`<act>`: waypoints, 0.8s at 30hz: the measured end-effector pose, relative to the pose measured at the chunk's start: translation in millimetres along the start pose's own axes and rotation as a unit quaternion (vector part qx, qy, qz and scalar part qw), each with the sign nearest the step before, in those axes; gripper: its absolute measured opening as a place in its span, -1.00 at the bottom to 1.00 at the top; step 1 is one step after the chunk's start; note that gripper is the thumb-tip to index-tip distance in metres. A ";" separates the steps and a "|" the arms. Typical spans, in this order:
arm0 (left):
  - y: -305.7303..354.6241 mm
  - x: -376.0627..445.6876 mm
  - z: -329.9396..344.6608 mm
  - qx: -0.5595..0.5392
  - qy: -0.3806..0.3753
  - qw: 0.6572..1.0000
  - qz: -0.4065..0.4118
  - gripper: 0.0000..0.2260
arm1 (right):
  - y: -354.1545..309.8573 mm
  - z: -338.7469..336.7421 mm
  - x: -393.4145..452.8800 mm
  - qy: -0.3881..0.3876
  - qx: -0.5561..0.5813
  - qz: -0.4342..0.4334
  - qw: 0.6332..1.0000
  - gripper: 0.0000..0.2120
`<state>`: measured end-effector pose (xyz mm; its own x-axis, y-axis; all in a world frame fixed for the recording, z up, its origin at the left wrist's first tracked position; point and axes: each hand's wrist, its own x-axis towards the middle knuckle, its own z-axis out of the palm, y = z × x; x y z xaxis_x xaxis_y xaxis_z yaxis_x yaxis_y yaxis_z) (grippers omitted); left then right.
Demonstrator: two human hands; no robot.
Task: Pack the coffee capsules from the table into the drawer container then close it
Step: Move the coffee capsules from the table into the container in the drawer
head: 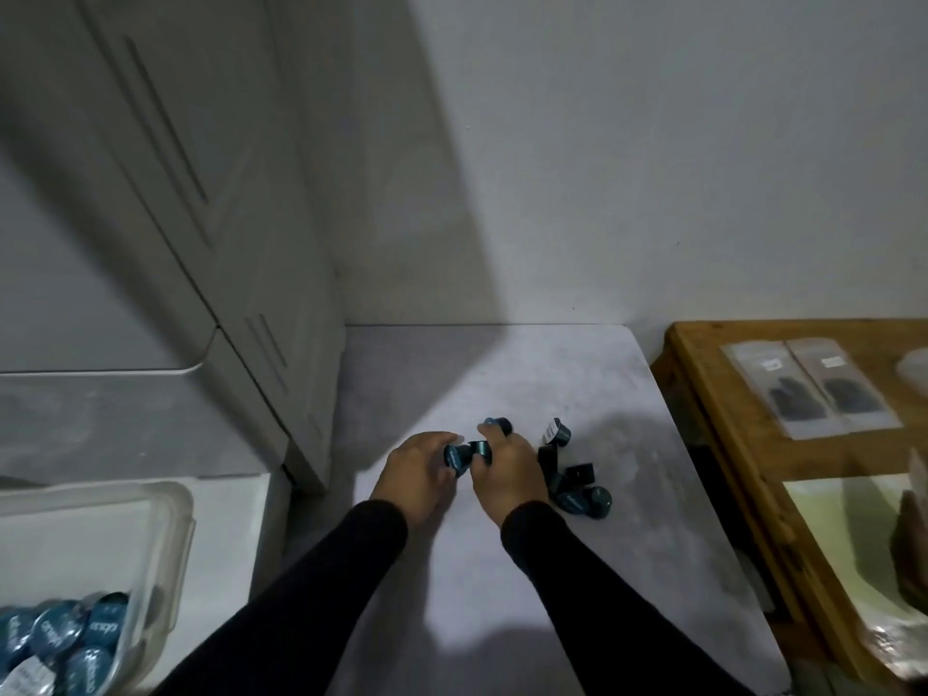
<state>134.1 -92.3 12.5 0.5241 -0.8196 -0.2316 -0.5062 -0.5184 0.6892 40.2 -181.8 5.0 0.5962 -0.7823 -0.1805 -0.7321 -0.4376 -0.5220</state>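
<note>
Several dark blue coffee capsules [577,487] lie in a loose heap on the white table [552,570], right of my hands. My left hand [419,474] is closed on one capsule [456,457] with its foil lid facing me. My right hand [504,474] grips capsules too: one [481,448] sits between thumb and fingers and another [498,424] pokes out above the knuckles. The two hands nearly touch. At the lower left stands the clear plastic drawer container [170,535], open, with several blue capsules [75,640] inside.
A tall white cabinet [241,243] rises at the left behind the container. A wooden table [728,444] with two packets in clear sleeves [808,389] adjoins the white table on the right. The wall [653,168] closes the back.
</note>
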 end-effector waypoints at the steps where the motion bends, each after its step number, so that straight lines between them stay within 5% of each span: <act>1: -1.0 2.5 3.0 -0.025 0.005 1.000 -0.009 -0.65 | 1.9 1.9 2.0 -0.005 -0.006 0.002 1.000 -0.65; 9: -6.8 9.9 18.1 -0.106 0.044 0.992 -0.042 -0.75 | 13.6 3.5 0.3 0.004 0.053 -0.002 0.999 -0.83; 24: -8.2 -10.6 0.1 -0.223 0.087 0.966 -0.099 -0.77 | 22.7 0.1 -4.1 -0.006 0.189 0.089 0.978 -0.87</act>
<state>132.6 -79.4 9.2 0.7066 -0.6421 -0.2973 -0.0595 -0.4725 0.8793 21.2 -188.5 -6.1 0.4756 -0.8252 -0.3049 -0.6515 -0.0975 -0.7523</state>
